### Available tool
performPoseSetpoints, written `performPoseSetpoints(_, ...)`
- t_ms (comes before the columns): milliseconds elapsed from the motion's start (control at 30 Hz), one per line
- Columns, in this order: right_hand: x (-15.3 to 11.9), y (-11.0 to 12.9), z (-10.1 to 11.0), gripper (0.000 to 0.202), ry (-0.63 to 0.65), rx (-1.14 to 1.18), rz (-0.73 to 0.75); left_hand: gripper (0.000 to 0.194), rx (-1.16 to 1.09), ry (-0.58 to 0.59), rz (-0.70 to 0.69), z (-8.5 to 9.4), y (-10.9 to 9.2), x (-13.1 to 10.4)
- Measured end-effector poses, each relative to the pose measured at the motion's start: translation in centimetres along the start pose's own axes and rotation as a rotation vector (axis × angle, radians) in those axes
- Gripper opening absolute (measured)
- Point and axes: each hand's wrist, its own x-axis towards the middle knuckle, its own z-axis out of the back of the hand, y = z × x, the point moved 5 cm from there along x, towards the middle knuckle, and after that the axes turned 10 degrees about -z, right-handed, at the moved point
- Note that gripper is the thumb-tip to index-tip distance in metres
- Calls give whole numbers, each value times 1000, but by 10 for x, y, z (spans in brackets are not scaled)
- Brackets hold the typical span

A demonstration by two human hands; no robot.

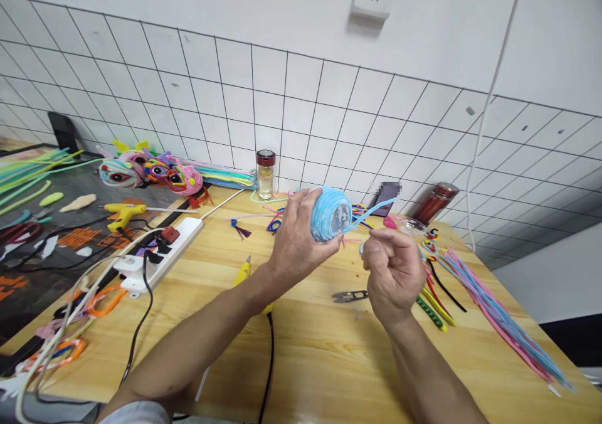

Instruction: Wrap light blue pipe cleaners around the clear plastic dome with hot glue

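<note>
My left hand is closed around a rounded form wrapped in fuzzy light-blue pipe cleaner. Its clear, plastic-looking end faces right, inside the blue coils. A loose blue strand sticks out from it to the right. Just right of the form, my right hand is raised with fingers curled and thumb pressed against them. A bit of pale blue shows at the fingertips, too small to make out. Thread snips lie on the table beside my right hand. A yellow glue gun is partly hidden beneath my left forearm.
A power strip with cables and another yellow glue gun are at left. Finished fuzzy animal heads, a glass bottle, a phone and a red flask line the back. Pink and blue pipe cleaners lie right.
</note>
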Motion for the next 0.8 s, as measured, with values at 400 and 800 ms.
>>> performPoseSetpoints(400,12,4,-13,28,208,-362,314,82,-19,33,10,-12,-5,-12)
performPoseSetpoints(800,-15,-30,-23,51,47,141,-359,90,-510,-163,426,-19,13,-18)
